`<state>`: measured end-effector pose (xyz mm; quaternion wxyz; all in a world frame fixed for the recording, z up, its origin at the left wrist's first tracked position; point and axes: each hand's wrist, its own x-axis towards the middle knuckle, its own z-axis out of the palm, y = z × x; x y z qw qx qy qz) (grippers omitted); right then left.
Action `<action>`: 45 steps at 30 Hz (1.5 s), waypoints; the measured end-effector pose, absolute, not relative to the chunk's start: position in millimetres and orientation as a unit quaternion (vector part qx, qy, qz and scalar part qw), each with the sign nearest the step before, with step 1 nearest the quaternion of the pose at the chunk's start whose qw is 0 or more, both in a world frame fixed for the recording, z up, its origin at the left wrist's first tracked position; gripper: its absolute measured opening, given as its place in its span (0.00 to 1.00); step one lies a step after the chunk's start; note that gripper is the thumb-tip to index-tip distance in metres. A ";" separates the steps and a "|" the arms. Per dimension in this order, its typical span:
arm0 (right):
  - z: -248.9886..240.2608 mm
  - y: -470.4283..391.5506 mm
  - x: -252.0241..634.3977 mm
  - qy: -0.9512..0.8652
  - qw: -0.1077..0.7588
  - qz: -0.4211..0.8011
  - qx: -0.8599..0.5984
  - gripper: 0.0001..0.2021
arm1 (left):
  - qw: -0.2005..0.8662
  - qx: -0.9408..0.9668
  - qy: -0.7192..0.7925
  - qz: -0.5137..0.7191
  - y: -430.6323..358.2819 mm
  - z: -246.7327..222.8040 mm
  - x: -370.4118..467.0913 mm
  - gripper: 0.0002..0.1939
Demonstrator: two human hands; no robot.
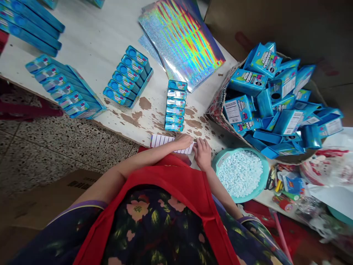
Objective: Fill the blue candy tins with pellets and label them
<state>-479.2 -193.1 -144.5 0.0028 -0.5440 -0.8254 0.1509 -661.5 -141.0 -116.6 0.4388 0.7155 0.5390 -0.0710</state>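
Note:
At the table's near edge lies a small sheet of white strips divided by purple lines (162, 140). Over its right part is my left hand (183, 141), fingers bent and closed at the sheet's end; what they pinch is hidden. My right hand (203, 154) rests just to the right, fingers spread, fingertips by the sheet's right end. Just beyond the hands stands a row of blue candy boxes (175, 111), several with shiny silver strips across their tops. To the right of my right hand sits a turquoise bowl (217, 162) holding small pale-blue candies (240, 173).
A large carton (217, 105) heaped with blue boxes (275, 92) stands at right. Holographic sheets (184, 40) lie at the back. Further left are a tray of boxes (125, 79) and another boxed group (66, 88). Wrappers and plastic bags (317, 217) crowd the lower right.

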 end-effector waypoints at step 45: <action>-77.7 -43.6 -659.2 -0.287 0.441 0.676 -0.516 0.23 | 0.390 0.598 0.659 0.236 -76.5 -33.5 -815.4 0.11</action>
